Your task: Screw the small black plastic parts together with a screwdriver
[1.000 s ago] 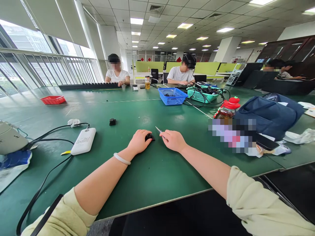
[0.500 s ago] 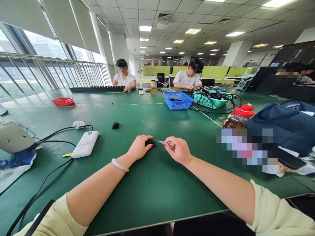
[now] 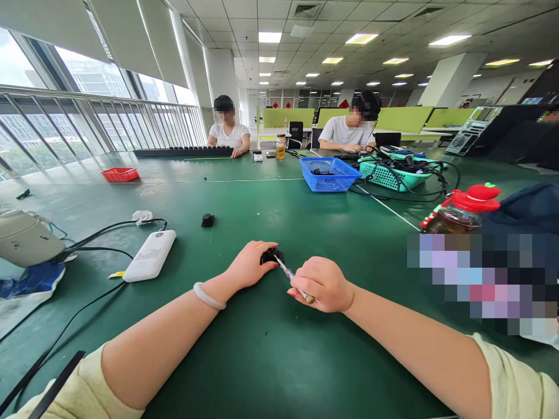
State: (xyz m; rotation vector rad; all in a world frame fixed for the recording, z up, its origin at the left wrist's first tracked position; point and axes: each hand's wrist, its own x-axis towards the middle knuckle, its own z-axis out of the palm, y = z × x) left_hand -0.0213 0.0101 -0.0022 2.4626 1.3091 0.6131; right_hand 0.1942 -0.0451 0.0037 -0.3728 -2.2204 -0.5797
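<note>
A green table (image 3: 244, 349) spreads beneath everything. Toward its far side, a teal basket (image 3: 383, 176) heaped with black cables (image 3: 395, 166) stands beside a blue basket (image 3: 329, 184) holding small black pieces. A white power bank (image 3: 149, 256) lies left of the hands. The right hand (image 3: 321, 284), fingers curled, grips a slanted screwdriver (image 3: 286, 270), its tip at a small black component (image 3: 269, 256) pinched on the tabletop by the left hand (image 3: 248, 265).

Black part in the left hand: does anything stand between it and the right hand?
Only the slim tool that the right hand holds, its tip at the black part. Nothing else visible stands between them; the left hand holds the part from its other side.
</note>
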